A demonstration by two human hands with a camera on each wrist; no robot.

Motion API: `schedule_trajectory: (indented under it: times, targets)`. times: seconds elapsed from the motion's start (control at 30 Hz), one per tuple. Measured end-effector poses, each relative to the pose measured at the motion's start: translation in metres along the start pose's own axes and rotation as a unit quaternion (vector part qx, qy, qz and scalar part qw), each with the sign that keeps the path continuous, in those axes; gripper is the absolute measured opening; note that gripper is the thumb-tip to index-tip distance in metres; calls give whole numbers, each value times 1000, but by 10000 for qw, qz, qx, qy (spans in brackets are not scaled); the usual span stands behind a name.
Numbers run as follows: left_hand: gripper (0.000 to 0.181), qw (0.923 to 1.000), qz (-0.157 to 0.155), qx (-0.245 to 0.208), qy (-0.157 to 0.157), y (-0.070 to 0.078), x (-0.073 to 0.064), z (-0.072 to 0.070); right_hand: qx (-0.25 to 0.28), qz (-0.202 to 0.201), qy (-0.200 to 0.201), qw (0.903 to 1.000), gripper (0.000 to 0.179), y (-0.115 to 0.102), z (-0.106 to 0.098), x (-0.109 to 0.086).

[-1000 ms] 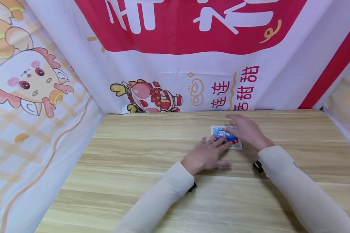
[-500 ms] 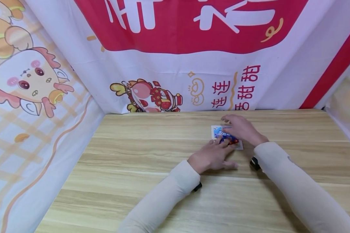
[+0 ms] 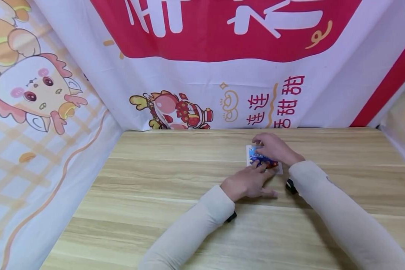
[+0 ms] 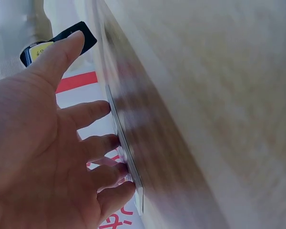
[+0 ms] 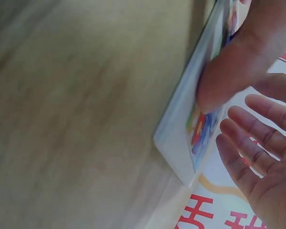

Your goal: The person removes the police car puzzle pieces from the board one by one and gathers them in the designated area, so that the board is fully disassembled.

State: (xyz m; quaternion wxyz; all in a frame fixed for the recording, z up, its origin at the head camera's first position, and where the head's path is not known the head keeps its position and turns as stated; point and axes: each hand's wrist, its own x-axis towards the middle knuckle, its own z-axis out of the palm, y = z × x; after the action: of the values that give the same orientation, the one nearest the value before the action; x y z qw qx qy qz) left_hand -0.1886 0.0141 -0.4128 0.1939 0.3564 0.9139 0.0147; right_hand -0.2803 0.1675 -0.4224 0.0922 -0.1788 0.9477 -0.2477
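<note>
A small white-bordered picture board [image 3: 252,157] with a blue cartoon car lies flat on the wooden table. My left hand [image 3: 248,183] is on its near side, fingers spread and fairly straight, thumb held apart. In the left wrist view its fingertips [image 4: 115,141] meet the board's thin edge. From the far right side, my right hand [image 3: 275,148] reaches over the board and covers part of the picture. The right wrist view has that thumb [image 5: 229,78] overlapping the picture, while the other fingers extend past the board without gripping it.
The wooden table [image 3: 162,180] meets a white cloth backdrop [image 3: 202,75] with red lettering just behind the board. Another printed cloth [image 3: 64,150] hangs along the left side. Black straps [image 3: 231,216] are on both wrists.
My left hand has slid slightly right along the near side of the board. My right hand has shifted left, farther over the picture. The board stays in place.
</note>
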Motion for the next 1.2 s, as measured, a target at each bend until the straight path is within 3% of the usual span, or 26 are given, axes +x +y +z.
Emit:
schedule_trajectory:
  times: [1.2]
  targets:
    - [86,9998,-32,149,-115,3,4,0,-324,-35,-131,9994,33,-2,6,8]
